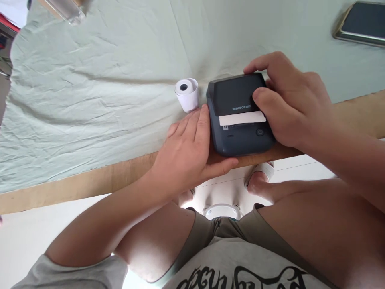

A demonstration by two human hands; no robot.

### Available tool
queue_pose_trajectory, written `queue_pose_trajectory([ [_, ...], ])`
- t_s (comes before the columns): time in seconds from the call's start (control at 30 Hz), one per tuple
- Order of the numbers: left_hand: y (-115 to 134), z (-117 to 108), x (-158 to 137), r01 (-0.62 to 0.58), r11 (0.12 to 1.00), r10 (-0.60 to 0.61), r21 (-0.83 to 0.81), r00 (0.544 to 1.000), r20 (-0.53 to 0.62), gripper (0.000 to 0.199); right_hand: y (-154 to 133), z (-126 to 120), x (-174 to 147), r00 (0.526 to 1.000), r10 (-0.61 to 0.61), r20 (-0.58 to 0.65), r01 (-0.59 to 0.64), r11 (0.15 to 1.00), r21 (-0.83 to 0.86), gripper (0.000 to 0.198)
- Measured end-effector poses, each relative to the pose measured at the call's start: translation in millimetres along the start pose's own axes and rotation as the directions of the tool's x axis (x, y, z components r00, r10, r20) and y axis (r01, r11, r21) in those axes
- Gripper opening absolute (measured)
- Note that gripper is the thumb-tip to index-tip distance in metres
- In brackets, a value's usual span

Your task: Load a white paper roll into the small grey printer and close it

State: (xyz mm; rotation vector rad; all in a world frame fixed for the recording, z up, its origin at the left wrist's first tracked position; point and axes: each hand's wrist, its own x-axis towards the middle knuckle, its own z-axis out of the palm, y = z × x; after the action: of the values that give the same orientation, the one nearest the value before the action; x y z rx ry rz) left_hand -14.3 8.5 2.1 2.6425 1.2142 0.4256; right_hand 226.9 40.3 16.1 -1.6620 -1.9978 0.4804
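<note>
A dark blue and black label printer lies at the front edge of the table, with a strip of white paper sticking out of its slot. My right hand grips its right side, the thumb on the black lid and a finger at the far edge; the other fingers are partly hidden. Flat along the printer's left side rests my left hand, fingers stretched out and thumb reaching along the near edge. Just beyond those fingertips a white paper roll with a dark core stands upright on the cloth.
A pale green wrinkled cloth covers the table, leaving a wooden edge strip bare. At the far right lies a phone. A clear plastic object sits at the far left. My legs are below the table edge.
</note>
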Motion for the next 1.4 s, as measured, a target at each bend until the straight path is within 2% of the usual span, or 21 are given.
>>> queue_pose_trajectory([
  [0.3, 9, -4, 3, 0.094, 0.995, -0.094, 0.035, 0.995, -0.025, 0.107, 13, -1, 3, 0.995, -0.051, 0.091, 0.054, 0.998, -0.027, 0.051],
  [0.53, 11, -5, 10, 0.149, 0.989, -0.149, 0.010, 0.989, 0.019, 0.102, 20, -2, 6, 0.989, -0.066, 0.135, 0.071, 0.997, -0.038, 0.079],
  [0.63, 11, -4, 8, 0.158, 0.986, -0.159, -0.055, 0.987, -0.020, 0.099, 17, -9, 12, 0.979, -0.035, 0.202, 0.050, 0.996, -0.071, 0.081],
  [0.8, 11, -6, 7, 0.214, 0.968, -0.218, -0.132, 0.976, -0.018, 0.095, 1, -27, 15, 0.954, 0.084, 0.287, -0.046, 0.990, -0.136, 0.092],
  [0.87, 10, -6, 7, 0.205, 0.969, -0.209, -0.138, 0.978, -0.013, 0.093, -7, -32, 12, 0.959, 0.121, 0.256, -0.086, 0.986, -0.142, 0.087],
  [0.93, 9, -6, 8, 0.183, 0.974, -0.186, -0.134, 0.982, -0.009, 0.093, -14, -35, 9, 0.978, 0.108, 0.178, -0.091, 0.991, -0.102, 0.074],
  [1.07, 6, -4, 8, 0.114, 0.990, -0.115, -0.087, 0.993, -0.004, 0.099, -20, -38, 5, 0.999, -0.039, -0.010, 0.039, 0.999, 0.036, 0.046],
  [1.2, 3, 0, 5, 0.051, 0.999, -0.051, -0.002, 0.998, -0.030, 0.107, -19, -37, 11, 0.989, -0.113, -0.092, 0.114, 0.993, 0.011, 0.036],
  [1.27, 2, 1, 4, 0.034, 0.999, -0.033, 0.026, 0.999, -0.036, 0.108, -19, -36, 16, 0.993, -0.110, -0.041, 0.109, 0.993, -0.041, 0.028],
  [1.33, 2, 3, 3, 0.021, 0.999, -0.019, 0.036, 0.999, -0.049, 0.108, -21, -35, 23, 0.994, -0.055, 0.098, 0.069, 0.988, -0.140, 0.019],
  [1.4, 2, 4, 3, 0.009, 0.999, -0.006, 0.038, 0.998, -0.067, 0.107, -22, -35, 31, 0.975, 0.002, 0.223, 0.058, 0.964, -0.260, 0.015],
])
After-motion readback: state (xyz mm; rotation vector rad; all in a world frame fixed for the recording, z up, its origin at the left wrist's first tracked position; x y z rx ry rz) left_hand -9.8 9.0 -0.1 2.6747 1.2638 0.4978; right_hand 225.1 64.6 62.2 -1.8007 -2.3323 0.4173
